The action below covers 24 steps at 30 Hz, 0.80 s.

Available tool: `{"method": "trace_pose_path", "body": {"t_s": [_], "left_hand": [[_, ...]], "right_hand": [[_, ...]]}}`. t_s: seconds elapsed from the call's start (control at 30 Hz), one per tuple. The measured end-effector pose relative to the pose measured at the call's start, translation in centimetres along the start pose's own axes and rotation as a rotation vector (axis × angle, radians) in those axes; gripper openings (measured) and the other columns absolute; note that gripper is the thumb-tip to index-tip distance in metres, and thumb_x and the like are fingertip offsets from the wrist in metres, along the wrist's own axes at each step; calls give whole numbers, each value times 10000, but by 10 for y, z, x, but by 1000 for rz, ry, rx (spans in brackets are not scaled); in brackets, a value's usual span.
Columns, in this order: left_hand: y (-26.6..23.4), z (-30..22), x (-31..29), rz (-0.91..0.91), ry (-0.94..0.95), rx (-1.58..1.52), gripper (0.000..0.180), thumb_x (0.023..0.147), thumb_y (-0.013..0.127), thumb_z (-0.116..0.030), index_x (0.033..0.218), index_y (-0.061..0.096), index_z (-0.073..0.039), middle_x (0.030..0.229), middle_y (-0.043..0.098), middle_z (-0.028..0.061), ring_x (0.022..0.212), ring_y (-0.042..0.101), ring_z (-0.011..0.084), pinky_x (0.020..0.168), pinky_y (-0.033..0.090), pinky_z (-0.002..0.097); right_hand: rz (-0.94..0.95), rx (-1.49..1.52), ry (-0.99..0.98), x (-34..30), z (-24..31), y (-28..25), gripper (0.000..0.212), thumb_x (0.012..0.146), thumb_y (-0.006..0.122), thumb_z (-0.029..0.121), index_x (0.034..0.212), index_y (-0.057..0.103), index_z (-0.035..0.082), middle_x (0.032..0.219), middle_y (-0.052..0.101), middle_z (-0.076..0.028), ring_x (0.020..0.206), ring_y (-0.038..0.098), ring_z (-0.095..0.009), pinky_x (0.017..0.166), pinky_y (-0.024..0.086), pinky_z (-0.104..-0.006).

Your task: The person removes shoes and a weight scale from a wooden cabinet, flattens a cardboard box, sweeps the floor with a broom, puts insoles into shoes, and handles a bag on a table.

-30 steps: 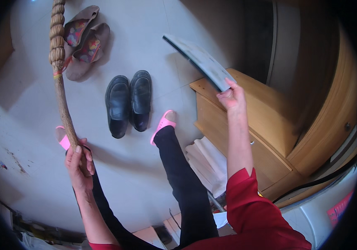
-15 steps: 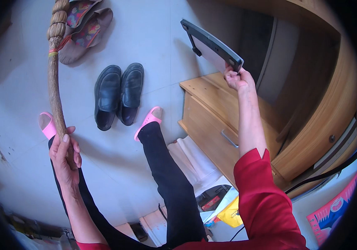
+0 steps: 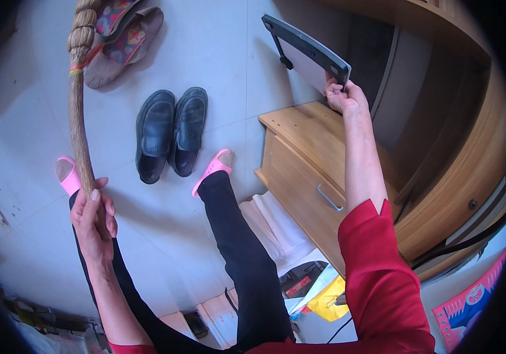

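Note:
My left hand (image 3: 93, 218) is wrapped round the lower end of a wooden broom handle (image 3: 77, 127). The bound straw of the broom runs up past the top edge of the picture. Out to the right, my right hand (image 3: 342, 97) grips the near end of a flat, dark-edged panel with a small foot (image 3: 309, 50), held tilted above the wooden cabinet. Its pale face is seen at a slant, and its exact kind cannot be made out. Below it lies the cabinet top (image 3: 318, 127), apart from the panel.
Black slip-on shoes (image 3: 157, 133) stand on the pale tiled floor (image 3: 217, 76), with flowered-lining shoes (image 3: 129, 50) behind them. My feet wear pink slippers (image 3: 213, 171). A drawer with a metal handle (image 3: 329, 199) faces me. A yellow packet (image 3: 326, 301) and boxes lie low beside my leg.
The view has shifted slightly. My right hand and the panel appear a little farther right and up; the left hand and broom have hardly moved.

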<state>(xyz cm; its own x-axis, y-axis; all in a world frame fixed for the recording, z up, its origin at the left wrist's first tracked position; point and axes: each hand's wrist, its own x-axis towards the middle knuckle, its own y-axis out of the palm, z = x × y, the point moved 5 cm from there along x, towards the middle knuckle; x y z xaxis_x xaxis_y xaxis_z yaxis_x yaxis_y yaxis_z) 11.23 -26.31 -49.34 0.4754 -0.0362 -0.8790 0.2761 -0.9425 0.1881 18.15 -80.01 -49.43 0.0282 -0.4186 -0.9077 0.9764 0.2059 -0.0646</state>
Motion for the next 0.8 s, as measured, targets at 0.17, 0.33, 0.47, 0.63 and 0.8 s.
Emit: {"method": "trace_pose_path", "body": {"t_s": [0.17, 0.33, 0.47, 0.63, 0.8], "left_hand": [[4, -2, 1, 19, 0, -6, 291, 885, 525, -213, 1045, 555, 28, 579, 519, 14, 355, 406, 36, 317, 319, 143], [4, 2, 4, 24, -11, -9, 282, 884, 524, -201, 1048, 551, 27, 588, 518, 18, 360, 405, 41, 318, 321, 145], [4, 3, 5, 27, -9, -4, 273, 884, 519, -193, 1041, 549, 28, 592, 510, 24, 357, 397, 41, 313, 316, 148], [7, 3, 5, 14, 9, 24, 279, 882, 519, -198, 1039, 544, 32, 587, 500, 26, 352, 388, 41, 305, 305, 147], [9, 4, 5, 6, 14, 29, 281, 885, 507, -193, 1042, 541, 39, 585, 495, 28, 344, 376, 45, 299, 293, 150]], "right_hand": [[43, -45, -88, 15, 3, -6, 199, 865, 400, 101, 1010, 465, -20, 947, 566, -223, 700, 537, -198, 479, 369, -230], [59, -72, -286, 42, -34, -41, 271, 808, 481, -23, 1068, 452, 46, 993, 546, -120, 812, 532, -203, 571, 388, -280], [100, -149, -308, 50, -77, -69, 360, 830, 488, -10, 1174, 433, 85, 1067, 546, -91, 850, 543, -187, 589, 422, -290], [10, -136, -228, 78, -122, -104, 298, 858, 502, 47, 1145, 460, 114, 1038, 550, -52, 832, 533, -171, 584, 409, -287], [-116, -165, -84, 106, -152, -125, 200, 848, 528, 144, 1045, 492, 131, 927, 557, -21, 741, 506, -149, 545, 343, -281]]}}
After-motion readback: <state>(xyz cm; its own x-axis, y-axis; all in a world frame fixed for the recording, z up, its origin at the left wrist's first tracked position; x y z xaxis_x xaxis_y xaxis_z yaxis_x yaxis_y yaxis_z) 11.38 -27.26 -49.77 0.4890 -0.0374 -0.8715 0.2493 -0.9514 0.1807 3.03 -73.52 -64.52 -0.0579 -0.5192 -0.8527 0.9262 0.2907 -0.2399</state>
